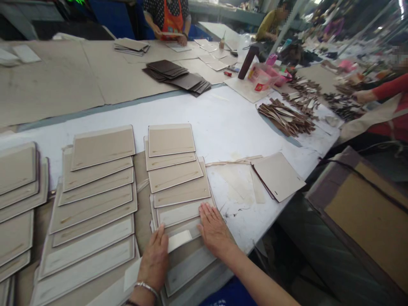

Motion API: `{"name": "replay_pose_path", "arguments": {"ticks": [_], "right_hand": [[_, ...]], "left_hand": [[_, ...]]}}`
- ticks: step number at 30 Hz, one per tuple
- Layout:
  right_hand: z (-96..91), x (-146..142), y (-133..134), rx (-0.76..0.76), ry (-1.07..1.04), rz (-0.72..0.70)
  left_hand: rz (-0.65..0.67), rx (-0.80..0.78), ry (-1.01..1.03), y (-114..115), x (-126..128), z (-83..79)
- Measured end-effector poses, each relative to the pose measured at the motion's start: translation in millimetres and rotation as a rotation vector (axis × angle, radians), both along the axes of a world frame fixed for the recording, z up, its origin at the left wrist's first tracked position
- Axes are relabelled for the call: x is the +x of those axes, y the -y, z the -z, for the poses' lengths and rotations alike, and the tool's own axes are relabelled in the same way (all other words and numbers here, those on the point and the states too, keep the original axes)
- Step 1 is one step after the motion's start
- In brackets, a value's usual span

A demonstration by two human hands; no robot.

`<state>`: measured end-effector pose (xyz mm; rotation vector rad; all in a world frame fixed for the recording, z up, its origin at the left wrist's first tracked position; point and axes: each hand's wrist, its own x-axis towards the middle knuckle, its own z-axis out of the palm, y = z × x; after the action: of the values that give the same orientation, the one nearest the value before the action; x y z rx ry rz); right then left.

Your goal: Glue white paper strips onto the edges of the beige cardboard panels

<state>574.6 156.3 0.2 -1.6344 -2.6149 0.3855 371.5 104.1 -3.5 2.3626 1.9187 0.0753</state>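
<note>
Fingers of the left hand (155, 255) and right hand (214, 229) lay flat, outstretched, gripping nothing, pressing overlapped cards (174, 176) near the tabletop's (239, 123) near edge. They looked light, stiff and slippery, best lifted by an exposed edge.

Both forearms reach forward from the lower edge of view. The left hand (156, 255) lies palm down, its fingers (161, 238) straight, close together and pointing away from the body. The right hand (214, 229) lies flat just beside it, slightly farther forward, fingers (207, 214) a little spread, its bare forearm angling in from the right.
</note>
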Motion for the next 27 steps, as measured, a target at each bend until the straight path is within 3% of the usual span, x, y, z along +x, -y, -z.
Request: {"name": "replay_pose_path", "arguments": {"ticks": [8, 11, 15, 18, 21, 23, 27], "right_hand": [[2.5, 35.1, -12.8, 0.016, 0.114, 0.239], [-1.4, 31.8, -11.4, 0.1, 0.107, 0.161], [2.7, 21.5, -1.6, 0.097, 0.037, -0.102], [11.1, 29.8, 1.4, 0.079, 0.045, -0.045], [6.7, 38.6, -1.0, 0.115, -0.011, 0.192], [-9.5, 31.4, -2.9, 0.063, -0.176, 0.244], [-59.6, -16.2, -0.9, -0.382, -0.623, 0.226]], "left_hand": [[-0.029, 0.011, 0.029, 0.4, 2.8, 2.2], [-0.029, 0.02, 0.046, 1.0, 3.9, 2.9], [-0.055, 0.02, 0.095, 1.8, 3.9, 5.4], [-0.112, -0.001, 0.205, 0.4, 1.7, 5.5], [-0.238, -0.057, 0.464, -3.0, -0.4, -5.1], [-0.402, -0.183, 0.738, -5.0, 1.2, -21.5], [-0.719, -0.728, 1.531, -6.1, 16.2, -67.5]]}}
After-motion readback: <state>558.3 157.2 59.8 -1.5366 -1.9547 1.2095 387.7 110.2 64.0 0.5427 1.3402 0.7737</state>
